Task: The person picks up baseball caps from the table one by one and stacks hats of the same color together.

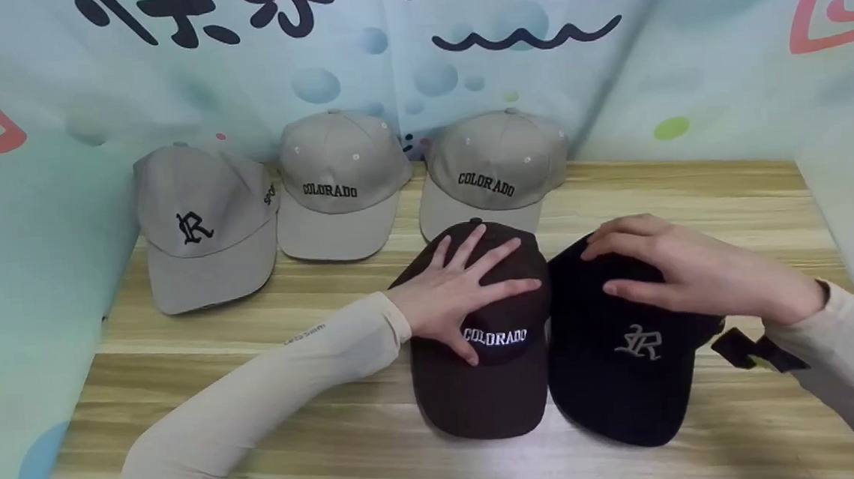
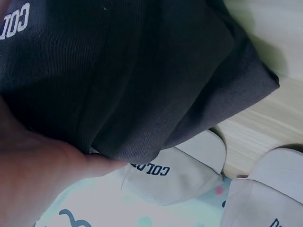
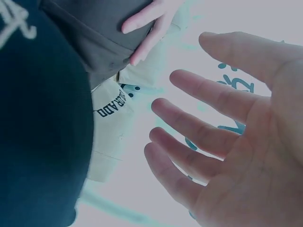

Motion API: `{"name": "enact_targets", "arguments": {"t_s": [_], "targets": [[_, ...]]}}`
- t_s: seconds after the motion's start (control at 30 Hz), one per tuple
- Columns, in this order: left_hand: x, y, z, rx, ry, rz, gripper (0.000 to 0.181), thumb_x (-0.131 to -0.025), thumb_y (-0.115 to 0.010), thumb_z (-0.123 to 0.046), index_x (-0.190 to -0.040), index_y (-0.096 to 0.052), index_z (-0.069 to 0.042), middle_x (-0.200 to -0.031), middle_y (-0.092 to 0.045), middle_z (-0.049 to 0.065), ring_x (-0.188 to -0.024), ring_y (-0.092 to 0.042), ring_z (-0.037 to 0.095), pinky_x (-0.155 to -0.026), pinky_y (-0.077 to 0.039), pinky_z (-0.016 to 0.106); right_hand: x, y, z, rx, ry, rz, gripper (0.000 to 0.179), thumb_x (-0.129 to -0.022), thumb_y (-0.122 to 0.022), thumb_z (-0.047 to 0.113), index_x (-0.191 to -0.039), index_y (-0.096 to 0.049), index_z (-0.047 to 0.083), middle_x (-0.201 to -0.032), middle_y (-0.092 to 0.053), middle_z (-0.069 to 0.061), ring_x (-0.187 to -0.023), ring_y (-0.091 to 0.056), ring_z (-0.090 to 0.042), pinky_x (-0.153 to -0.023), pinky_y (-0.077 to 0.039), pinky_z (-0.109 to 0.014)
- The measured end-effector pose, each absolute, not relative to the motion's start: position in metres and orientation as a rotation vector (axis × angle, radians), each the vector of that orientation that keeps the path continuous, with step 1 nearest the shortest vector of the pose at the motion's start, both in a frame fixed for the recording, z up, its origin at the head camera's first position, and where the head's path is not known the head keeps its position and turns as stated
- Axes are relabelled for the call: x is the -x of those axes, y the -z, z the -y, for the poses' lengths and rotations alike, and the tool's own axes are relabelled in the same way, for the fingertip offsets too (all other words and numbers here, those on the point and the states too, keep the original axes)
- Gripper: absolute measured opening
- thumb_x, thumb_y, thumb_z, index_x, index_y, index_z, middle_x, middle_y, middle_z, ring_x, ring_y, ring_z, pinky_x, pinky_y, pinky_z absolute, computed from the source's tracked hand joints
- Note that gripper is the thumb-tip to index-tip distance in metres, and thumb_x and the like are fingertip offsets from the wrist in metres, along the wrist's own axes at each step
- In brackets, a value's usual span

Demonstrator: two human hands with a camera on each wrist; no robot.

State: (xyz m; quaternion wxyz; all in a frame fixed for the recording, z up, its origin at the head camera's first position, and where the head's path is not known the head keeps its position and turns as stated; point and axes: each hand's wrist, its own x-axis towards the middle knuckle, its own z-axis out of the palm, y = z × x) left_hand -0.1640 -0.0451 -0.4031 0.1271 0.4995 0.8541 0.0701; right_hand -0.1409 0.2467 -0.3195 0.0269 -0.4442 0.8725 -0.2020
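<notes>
A dark brown cap (image 1: 484, 408) lettered COLORADO sits at the front middle of the table. My left hand (image 1: 468, 289) rests on its crown with the fingers spread wide. In the left wrist view, that hand (image 2: 47, 165) lies along the side of the brown cap (image 2: 142, 71). Right beside it stands a black cap (image 1: 618, 399) with a pale letter R on the front. Over the black crown is my right hand (image 1: 677, 267), fingers loosely bent. The right wrist view has this hand (image 3: 232, 118) with its fingers apart and nothing in them, beside the black cap (image 3: 42, 123).
Behind stand three light caps: a grey one with a black R (image 1: 206, 195) at the left, and two beige COLORADO caps, one in the middle (image 1: 339, 163) and one at the right (image 1: 496, 159). A printed cloth (image 1: 400, 68) backs the wooden table (image 1: 321, 442).
</notes>
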Motion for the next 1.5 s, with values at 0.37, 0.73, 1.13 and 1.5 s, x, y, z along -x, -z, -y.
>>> {"name": "enact_targets", "arguments": {"t_s": [0.37,0.73,1.13,1.5], "targets": [[0.166,0.403,0.032,-1.468,-0.179,-2.481,0.115,-0.062,-0.081,-0.061,-0.154,-0.015,-0.041,-0.160,0.011,0.007,-0.141,0.011,0.046,-0.103,-0.012,0.071,0.206,0.297,-0.217,1.115,0.383,-2.620,0.028,-0.092,-0.063,0.013,-0.116,-0.061,-0.002,-0.118,-0.059,-0.019,-0.110,-0.054,-0.038,-0.093,-0.042,-0.054],[0.171,0.386,0.058,-1.441,-0.293,-2.557,0.108,-0.066,-0.083,-0.054,-0.153,-0.022,-0.034,-0.160,0.004,0.013,-0.141,0.004,0.048,-0.103,-0.009,0.072,0.299,0.318,-0.200,0.858,0.352,-2.627,0.038,-0.094,-0.052,0.011,-0.125,-0.053,-0.011,-0.121,-0.056,-0.030,-0.112,-0.051,-0.045,-0.096,-0.039,-0.056],[0.182,0.404,0.141,-1.096,-0.385,-2.743,0.073,-0.083,-0.075,-0.033,-0.146,-0.042,-0.017,-0.158,-0.016,0.015,-0.142,-0.016,0.040,-0.104,-0.013,0.070,0.325,0.355,-0.187,0.549,0.586,-2.699,0.070,-0.096,-0.055,0.030,-0.143,-0.025,-0.013,-0.132,-0.042,-0.039,-0.123,-0.042,-0.048,-0.104,-0.032,-0.055],[0.175,0.410,0.160,-1.116,-0.466,-2.799,0.057,-0.086,-0.072,-0.020,-0.135,-0.050,-0.006,-0.151,-0.028,0.023,-0.139,-0.026,0.039,-0.106,-0.021,0.064,0.328,0.352,-0.180,0.259,0.845,-2.683,0.074,-0.095,-0.052,0.046,-0.144,-0.034,-0.007,-0.144,-0.036,-0.030,-0.133,-0.034,-0.041,-0.108,-0.028,-0.051]]}}
